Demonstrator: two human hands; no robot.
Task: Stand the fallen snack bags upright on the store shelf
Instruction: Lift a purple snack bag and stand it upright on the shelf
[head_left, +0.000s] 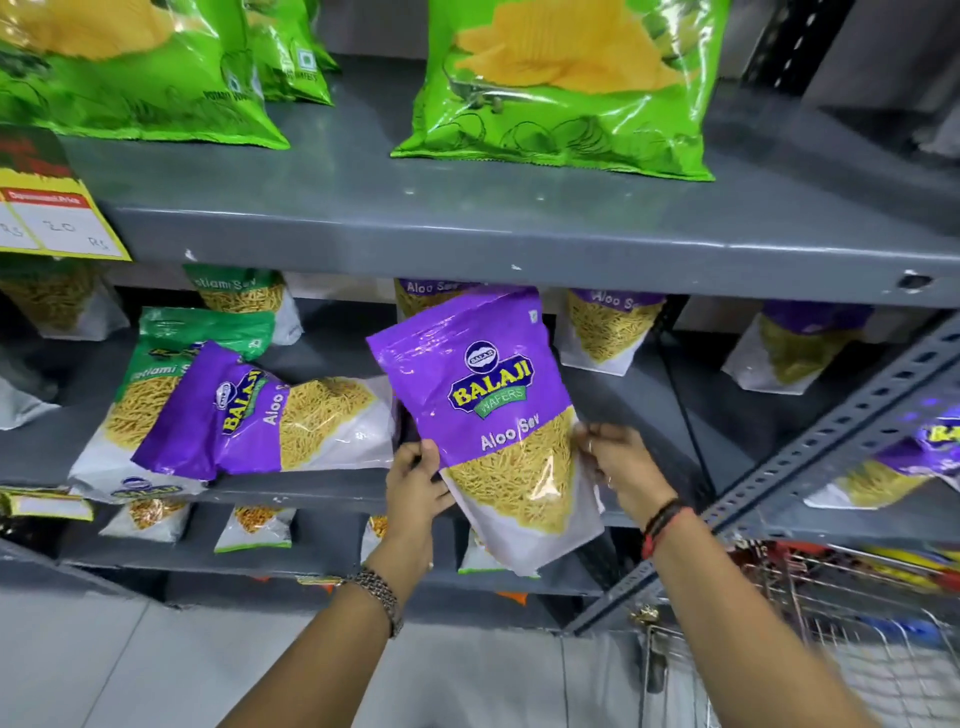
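Held bag: purple Aloo Sev bag (485, 415), center of frame, in front of the middle shelf (311, 488), top tilted a bit to the left, bottom hanging below the shelf edge.
Left hand (415, 483): closed on the bag's lower left edge, thumb on the front; metal watch on the wrist.
Right hand (618, 462): fingers closed on the bag's right edge, approx. at the see-through window; red and black bands on the wrist.
Fallen bag: second purple Aloo Sev bag (260, 415), left of center, lying on its side on the middle shelf, top pointing to lower left, resting over a green Ratlami Sev bag (171, 364).
Back row: more sev bags stand behind, under the upper shelf (519, 228).
Upper shelf: green chips bags (561, 83) stand upright at top of frame.
Price tag (57, 213): yellow, upper left, on the upper shelf's edge.
Cart (857, 623): wire basket, lower right corner.
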